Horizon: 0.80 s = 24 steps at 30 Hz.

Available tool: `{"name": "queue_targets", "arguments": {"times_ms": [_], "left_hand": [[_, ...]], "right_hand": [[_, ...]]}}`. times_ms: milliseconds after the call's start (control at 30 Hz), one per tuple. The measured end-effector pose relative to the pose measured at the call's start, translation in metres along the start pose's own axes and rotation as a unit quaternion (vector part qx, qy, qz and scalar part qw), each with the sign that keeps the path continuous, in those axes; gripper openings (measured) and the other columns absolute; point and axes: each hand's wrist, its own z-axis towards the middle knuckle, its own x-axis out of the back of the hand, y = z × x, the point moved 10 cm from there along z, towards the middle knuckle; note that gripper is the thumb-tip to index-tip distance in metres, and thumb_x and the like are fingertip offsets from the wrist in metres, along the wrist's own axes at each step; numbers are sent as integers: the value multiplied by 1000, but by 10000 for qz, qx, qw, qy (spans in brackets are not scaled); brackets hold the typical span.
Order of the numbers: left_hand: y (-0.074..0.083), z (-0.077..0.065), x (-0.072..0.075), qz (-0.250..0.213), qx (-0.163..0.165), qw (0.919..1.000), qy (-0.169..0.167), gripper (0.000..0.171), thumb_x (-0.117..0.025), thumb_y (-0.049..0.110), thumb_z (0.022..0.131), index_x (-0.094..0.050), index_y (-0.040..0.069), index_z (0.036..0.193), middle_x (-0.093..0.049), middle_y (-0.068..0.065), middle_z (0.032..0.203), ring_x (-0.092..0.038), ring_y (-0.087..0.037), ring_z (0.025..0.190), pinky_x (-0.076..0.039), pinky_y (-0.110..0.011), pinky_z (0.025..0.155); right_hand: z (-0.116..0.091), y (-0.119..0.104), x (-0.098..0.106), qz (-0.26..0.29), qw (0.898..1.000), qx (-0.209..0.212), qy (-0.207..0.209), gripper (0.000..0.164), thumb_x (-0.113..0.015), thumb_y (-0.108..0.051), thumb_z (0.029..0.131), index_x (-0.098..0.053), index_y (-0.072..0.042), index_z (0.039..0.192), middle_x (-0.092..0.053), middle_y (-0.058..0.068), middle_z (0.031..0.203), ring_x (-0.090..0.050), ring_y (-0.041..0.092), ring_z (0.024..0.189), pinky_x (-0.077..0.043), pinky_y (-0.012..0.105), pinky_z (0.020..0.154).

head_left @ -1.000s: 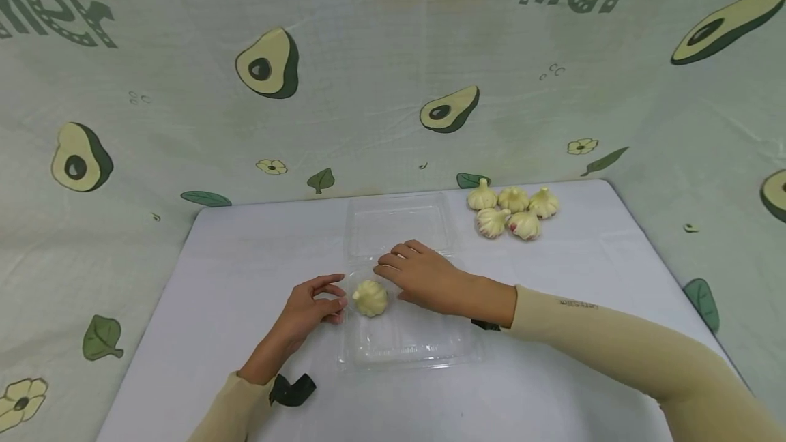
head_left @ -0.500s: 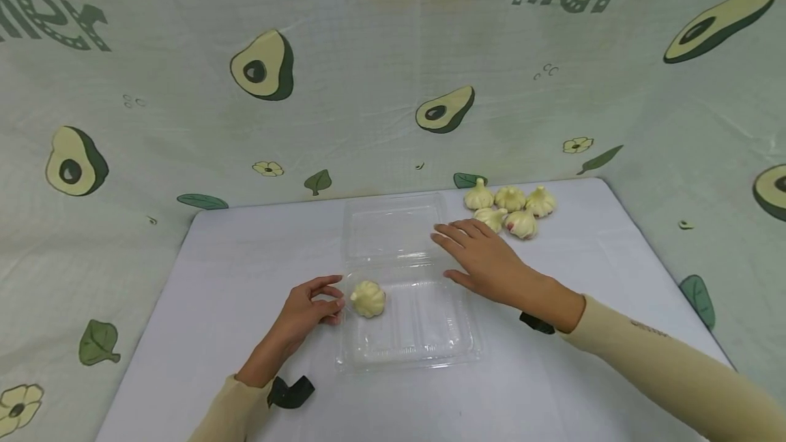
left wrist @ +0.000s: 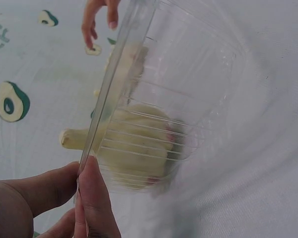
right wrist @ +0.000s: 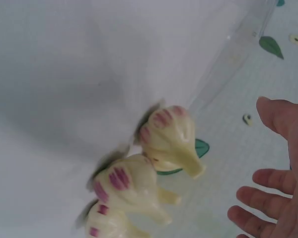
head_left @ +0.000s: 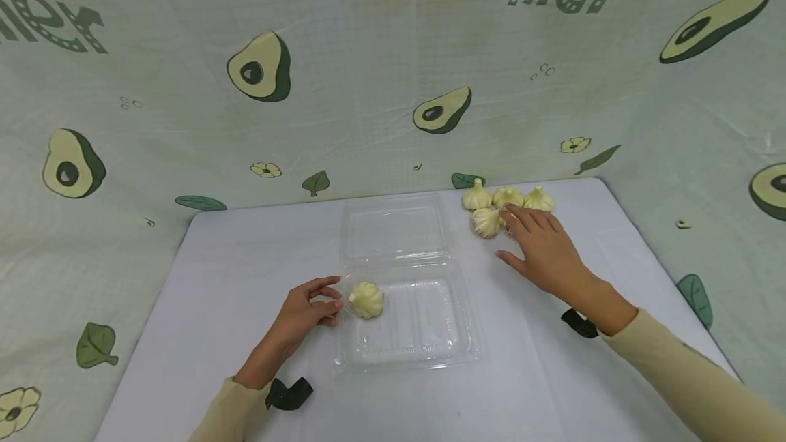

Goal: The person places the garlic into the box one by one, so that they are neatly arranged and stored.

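Observation:
A clear plastic clamshell box [head_left: 417, 319] lies unfolded on the white table, its lid [head_left: 393, 227] laid back toward the wall. One garlic bulb [head_left: 366, 300] sits at the left side of its base; the left wrist view shows this garlic bulb [left wrist: 136, 144] through the ribbed wall. My left hand [head_left: 309, 309] pinches the box's left rim between thumb and fingers, plainly seen in the left wrist view. Over the group of garlic bulbs [head_left: 487, 222] at the back right hovers my right hand [head_left: 543, 251], fingers spread, holding nothing. It hides part of the group.
Several pale garlic bulbs with purple streaks, such as this garlic bulb [right wrist: 126, 183], stand close together near the table's back edge. Behind the white table [head_left: 245, 251] hangs a cloth [head_left: 344, 87] printed with avocados.
My right hand has moved from above the box, rightward and away, to the garlic bulbs at the back right. My left hand keeps its place at the box's left rim.

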Motion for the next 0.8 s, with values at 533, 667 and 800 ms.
{"name": "queue_targets", "arguments": {"times_ms": [533, 667, 800], "left_hand": [[-3, -1, 2, -93, -59, 9999, -81, 54, -71, -6, 97, -56, -4, 148, -64, -13, 114, -70, -14, 78, -64, -27, 70], [-2, -1, 2, -108, -58, 9999, -77, 54, -71, -6, 97, -56, -3, 148, -64, -13, 114, -70, -14, 77, -64, -27, 70], [-1, -1, 1, -100, -72, 9999, -78, 54, -71, -5, 97, -56, -4, 148, -64, -13, 114, -70, -14, 78, -64, -27, 70]], "right_hand": [[-19, 57, -23, -178, 9901, -1361, -299, 81, -82, -32, 92, -45, 17, 146, -49, 38, 147, -49, 55, 131, -37, 68, 113], [-20, 62, -29, -160, 9898, -1398, -236, 79, -81, -32, 93, -47, 17, 143, -52, 38, 142, -52, 55, 128, -40, 68, 109], [-20, 68, -35, -84, 9876, -1539, -299, 76, -79, -32, 95, -47, 18, 143, -53, 37, 141, -52, 55, 127, -40, 69, 109]]}}
